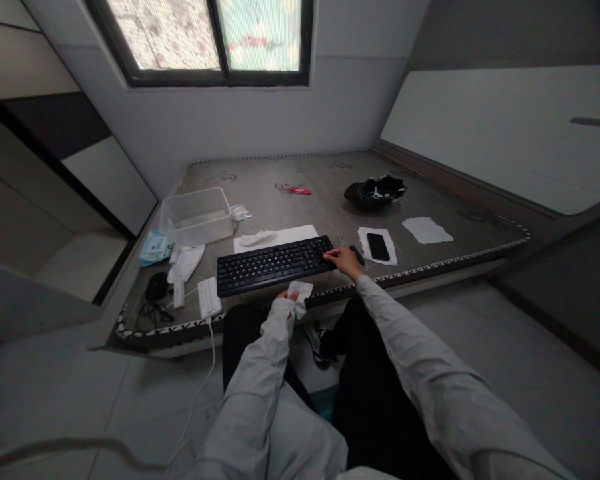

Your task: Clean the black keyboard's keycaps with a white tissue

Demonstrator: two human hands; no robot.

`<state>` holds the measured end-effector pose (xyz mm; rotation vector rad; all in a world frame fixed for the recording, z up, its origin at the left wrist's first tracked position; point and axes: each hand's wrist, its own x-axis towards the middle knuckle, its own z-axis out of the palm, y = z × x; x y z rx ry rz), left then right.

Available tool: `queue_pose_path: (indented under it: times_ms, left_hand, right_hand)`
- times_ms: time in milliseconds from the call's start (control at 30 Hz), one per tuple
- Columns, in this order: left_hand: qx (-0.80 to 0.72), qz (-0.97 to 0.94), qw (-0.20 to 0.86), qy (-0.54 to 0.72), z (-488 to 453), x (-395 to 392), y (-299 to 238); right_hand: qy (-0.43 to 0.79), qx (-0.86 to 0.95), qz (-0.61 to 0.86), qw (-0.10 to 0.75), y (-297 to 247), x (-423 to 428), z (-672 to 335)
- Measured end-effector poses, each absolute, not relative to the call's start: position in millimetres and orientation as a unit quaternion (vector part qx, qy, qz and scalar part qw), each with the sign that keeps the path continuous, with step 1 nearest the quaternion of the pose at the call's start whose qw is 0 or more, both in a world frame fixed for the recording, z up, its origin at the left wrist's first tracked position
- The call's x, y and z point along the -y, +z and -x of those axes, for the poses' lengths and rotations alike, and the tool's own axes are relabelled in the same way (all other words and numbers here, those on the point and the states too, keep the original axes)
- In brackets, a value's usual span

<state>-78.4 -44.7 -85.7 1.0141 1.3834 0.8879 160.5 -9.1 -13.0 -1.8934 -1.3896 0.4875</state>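
Note:
A black keyboard (275, 265) with a number pad lies across the front of the padded grey surface, slightly slanted. My right hand (347, 261) is closed at its right end, fingertips on the number pad side; the fingers' undersides are hidden. Below the front edge of the keyboard, my left hand (290, 295) is closed on a crumpled white tissue (301, 292). A small dark object (357, 254) sits just beyond my right hand, too unclear to name. Behind the keyboard, a white sheet (300, 233) bears another crumpled tissue (258, 238).
At left stand a clear plastic bin (197, 217), a blue mask packet (155, 249), a white power strip (209, 298) and tangled black cable (153, 310). A phone (378, 247) on paper, a torn sheet (427, 230), a dark cap (375, 193) and red wrapper (295, 190) lie beyond.

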Motion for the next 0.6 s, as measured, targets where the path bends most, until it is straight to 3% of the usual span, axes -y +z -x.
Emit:
queue_pose_path:
  times_ms: [600]
  left_hand:
    - [-0.626, -0.478, 0.511, 0.344, 74.9, 42.9, -83.8]
  right_hand:
    - [0.191, 0.598, 0.738, 0.247, 2.4, -9.0, -170.3]
